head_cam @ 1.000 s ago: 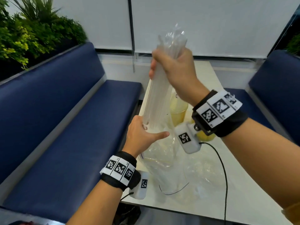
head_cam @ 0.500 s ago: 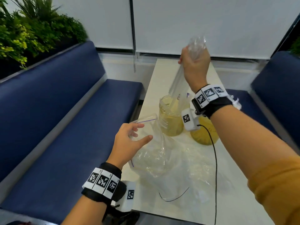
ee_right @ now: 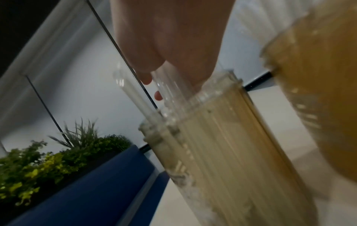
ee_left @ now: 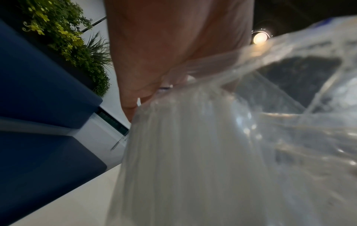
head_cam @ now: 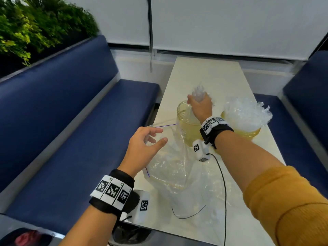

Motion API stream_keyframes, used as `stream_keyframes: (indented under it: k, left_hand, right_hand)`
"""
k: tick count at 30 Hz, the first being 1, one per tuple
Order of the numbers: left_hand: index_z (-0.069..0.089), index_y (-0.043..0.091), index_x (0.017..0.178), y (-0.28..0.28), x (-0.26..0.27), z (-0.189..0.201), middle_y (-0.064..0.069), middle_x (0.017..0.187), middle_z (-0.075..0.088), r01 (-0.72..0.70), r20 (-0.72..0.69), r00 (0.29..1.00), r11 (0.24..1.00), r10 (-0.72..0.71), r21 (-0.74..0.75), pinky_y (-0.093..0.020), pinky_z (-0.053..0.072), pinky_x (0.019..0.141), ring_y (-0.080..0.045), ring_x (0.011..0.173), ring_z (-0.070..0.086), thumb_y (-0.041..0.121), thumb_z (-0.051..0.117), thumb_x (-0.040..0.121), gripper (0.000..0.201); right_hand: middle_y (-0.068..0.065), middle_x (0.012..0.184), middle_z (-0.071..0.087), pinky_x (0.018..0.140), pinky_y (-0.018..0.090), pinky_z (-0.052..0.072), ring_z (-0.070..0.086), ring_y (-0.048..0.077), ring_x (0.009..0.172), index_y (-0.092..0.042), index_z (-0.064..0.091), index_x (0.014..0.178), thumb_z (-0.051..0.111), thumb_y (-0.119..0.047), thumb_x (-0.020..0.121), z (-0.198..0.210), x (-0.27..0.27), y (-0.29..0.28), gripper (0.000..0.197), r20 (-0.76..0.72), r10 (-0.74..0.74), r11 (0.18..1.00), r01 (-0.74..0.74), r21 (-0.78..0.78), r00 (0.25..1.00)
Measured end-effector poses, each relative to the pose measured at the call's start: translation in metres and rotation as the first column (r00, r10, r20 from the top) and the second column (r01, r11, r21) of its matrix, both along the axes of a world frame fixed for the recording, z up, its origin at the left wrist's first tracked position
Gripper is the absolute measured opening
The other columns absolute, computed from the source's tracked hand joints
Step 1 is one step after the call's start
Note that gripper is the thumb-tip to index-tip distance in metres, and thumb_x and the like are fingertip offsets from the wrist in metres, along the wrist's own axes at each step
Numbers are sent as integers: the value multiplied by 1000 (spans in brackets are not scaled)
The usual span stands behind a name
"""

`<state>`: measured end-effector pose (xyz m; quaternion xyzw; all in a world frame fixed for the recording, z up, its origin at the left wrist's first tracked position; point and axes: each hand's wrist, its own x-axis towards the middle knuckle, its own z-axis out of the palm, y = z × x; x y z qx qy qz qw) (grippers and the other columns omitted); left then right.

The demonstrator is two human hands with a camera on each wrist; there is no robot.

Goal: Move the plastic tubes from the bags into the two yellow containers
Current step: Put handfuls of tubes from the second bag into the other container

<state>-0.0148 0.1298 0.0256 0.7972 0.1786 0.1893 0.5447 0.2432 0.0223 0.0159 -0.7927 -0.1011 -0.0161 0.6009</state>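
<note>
Tubes (head_cam: 198, 93) gripped by the right hand (head_cam: 201, 108) are entered in the container (head_cam: 185, 134); release is likely required next. The bag (head_cam: 170, 160) is held by the left hand (head_cam: 143, 146)

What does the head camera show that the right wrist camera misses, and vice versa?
Only the head view: the left hand holding the clear bag by its rim. Only the right wrist view: close up, the tubes reaching down inside the yellow container, visible through its wall. Both: the right hand gripping those tubes at that container's mouth, the second yellow container, the blue bench and the plants.
</note>
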Motion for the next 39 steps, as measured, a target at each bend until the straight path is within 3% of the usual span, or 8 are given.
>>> stream_keyframes:
  k: [5, 9, 13, 22, 29, 34, 37, 39]
  left_hand:
    - [71, 33, 107, -1, 0, 1, 13, 112, 62, 1, -4, 1000, 1000, -1, -2, -20, 49, 85, -2, 93, 63, 34, 79, 86, 22]
    - [72, 33, 107, -3, 0, 4, 11, 111, 63, 11, 4, 1000, 1000, -11, 0, -17, 48, 83, 1, 94, 63, 34, 79, 86, 22]
    - [72, 33, 107, -3, 1, 8, 8, 112, 64, 33, 4, 999, 999, -33, -4, -19, 50, 86, 1, 94, 63, 32, 78, 87, 21]
    - [70, 14, 119, -9, 2, 24, 3, 123, 70, 87, 93, 993, 975, -70, -203, -34, 57, 79, -17, 102, 72, -1, 40, 99, 40]
    - [68, 15, 126, -17, 5, 21, 6, 132, 66, 128, 126, 987, 958, -98, -255, -34, 55, 96, -12, 116, 68, -7, 29, 98, 53]
    - [65, 13, 130, -20, 6, 20, 3, 134, 65, 170, 178, 976, 951, -126, -257, -28, 59, 88, -12, 116, 67, -12, 28, 96, 56]
    - [65, 15, 130, -19, 6, 19, 6, 136, 64, 160, 176, 977, 962, -122, -220, -24, 58, 90, -11, 117, 67, -13, 27, 97, 58]
    - [65, 17, 130, -19, 6, 17, 6, 136, 64, 157, 182, 976, 964, -118, -213, -28, 59, 92, -11, 118, 66, -12, 27, 98, 58]
  right_hand:
    - [2, 93, 69, 74, 28, 52, 63, 19, 83, -4, 70, 104, 87, -29, 72, 6, -6, -3, 44, 111, -10, 995, 22, -101, 994]
    - [-2, 115, 60, 87, 18, 45, 58, 13, 100, -25, 41, 140, 88, -16, 68, 21, -10, -14, 86, 276, -35, 999, 38, -7, 960]
    - [-1, 110, 65, 97, 40, 50, 61, 16, 103, -19, 59, 125, 86, -29, 70, 12, -8, -26, 62, 435, 37, 980, 52, -192, 900]
    - [6, 141, 46, 112, 33, 31, 34, 25, 137, -19, 50, 141, 83, -46, 76, 45, -14, -53, 78, 306, 146, 888, 11, -459, 941]
    - [4, 77, 71, 65, 30, 57, 67, 19, 67, -13, 72, 90, 71, -32, 89, 118, -91, -53, 19, 562, 233, 971, -163, -174, 793]
    - [0, 88, 74, 79, 35, 58, 70, 16, 80, -11, 77, 101, 62, -17, 94, 127, -161, -47, 17, 83, 781, 447, -462, -766, 619]
    - [3, 136, 55, 97, 37, 52, 59, 23, 116, -20, 46, 146, 63, -13, 90, 108, -169, -49, 59, -313, 714, -67, -384, -921, 627]
    - [1, 144, 47, 102, 39, 49, 52, 22, 125, -25, 28, 152, 74, -15, 83, 96, -168, -51, 83, -439, 685, -123, -501, -857, 582]
